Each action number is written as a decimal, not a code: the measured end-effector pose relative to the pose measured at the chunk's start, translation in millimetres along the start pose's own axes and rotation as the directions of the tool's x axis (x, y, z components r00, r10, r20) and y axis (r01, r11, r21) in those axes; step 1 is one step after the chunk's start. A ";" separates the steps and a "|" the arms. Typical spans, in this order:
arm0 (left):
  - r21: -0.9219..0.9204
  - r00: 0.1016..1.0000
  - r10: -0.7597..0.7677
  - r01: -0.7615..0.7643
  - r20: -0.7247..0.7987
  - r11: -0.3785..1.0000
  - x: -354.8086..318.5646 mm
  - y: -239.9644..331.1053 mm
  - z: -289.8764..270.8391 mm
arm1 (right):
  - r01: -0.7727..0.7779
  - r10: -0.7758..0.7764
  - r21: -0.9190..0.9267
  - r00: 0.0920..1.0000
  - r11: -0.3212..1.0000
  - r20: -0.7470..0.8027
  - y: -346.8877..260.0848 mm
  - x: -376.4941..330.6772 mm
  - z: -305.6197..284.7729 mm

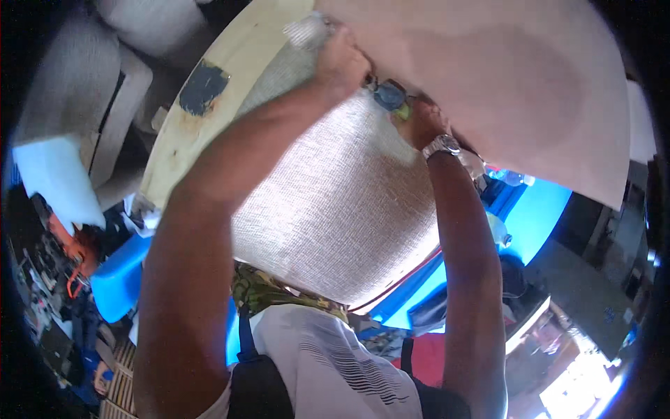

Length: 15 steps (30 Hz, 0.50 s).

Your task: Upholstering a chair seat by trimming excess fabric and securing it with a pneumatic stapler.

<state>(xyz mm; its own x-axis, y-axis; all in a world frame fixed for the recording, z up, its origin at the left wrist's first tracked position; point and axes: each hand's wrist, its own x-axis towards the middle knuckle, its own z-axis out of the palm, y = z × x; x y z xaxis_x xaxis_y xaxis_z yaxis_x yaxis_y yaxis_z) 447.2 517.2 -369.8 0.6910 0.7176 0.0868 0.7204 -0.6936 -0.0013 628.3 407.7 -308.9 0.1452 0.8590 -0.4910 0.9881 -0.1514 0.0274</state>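
My left hand (343, 64) is closed in a fist at the upper edge of a light woven fabric (328, 181), beside a large tan panel (502, 77). Motion blurs it, and what its fingers hold is hidden. A streaky white patch (306, 32) shows just past its knuckles. Lower and to the right, my right hand (421, 123), with a metal watch (442, 145) at the wrist, curls around a dark grey tool with a yellow-green part (390, 96). That tool sits between the two hands, close to the panel's edge; its exact kind is unclear.
A pale yellow board (241, 66) with a dark square patch (204, 87) borders the fabric on the left. Light cushioned pieces (70, 91) stand behind it. Blue surfaces show at left (122, 276) and right (544, 216). A thin red cord (408, 274) runs below the fabric. Clutter covers the left floor.
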 end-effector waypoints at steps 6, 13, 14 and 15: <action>0.020 0.964 0.119 -0.127 0.239 0.992 5.8 -1.4 -66.3 | -0.056 0.053 0.115 0.998 0.992 0.029 10.3 -15.9 -13.0; -0.027 0.991 0.072 -0.069 0.115 0.997 -7.3 4.7 -41.3 | -0.063 0.066 0.100 0.997 0.993 -0.031 11.5 -1.3 8.2; -0.074 0.989 0.130 -0.125 0.075 0.989 -7.7 1.4 -35.1 | -0.043 0.045 0.094 0.999 0.995 -0.024 10.7 -1.2 9.3; -0.034 0.986 0.120 -0.116 0.118 0.993 -7.0 1.6 -27.9 | -0.043 0.048 0.104 0.998 0.994 -0.050 10.4 -1.5 11.4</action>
<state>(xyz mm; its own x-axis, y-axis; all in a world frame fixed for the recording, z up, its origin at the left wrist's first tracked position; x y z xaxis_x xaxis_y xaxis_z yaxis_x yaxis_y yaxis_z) 441.8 509.3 -342.6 0.7744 0.6319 -0.0323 0.6326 -0.7741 0.0225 637.9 399.3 -317.8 0.1948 0.8740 -0.4452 0.9704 -0.2377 -0.0421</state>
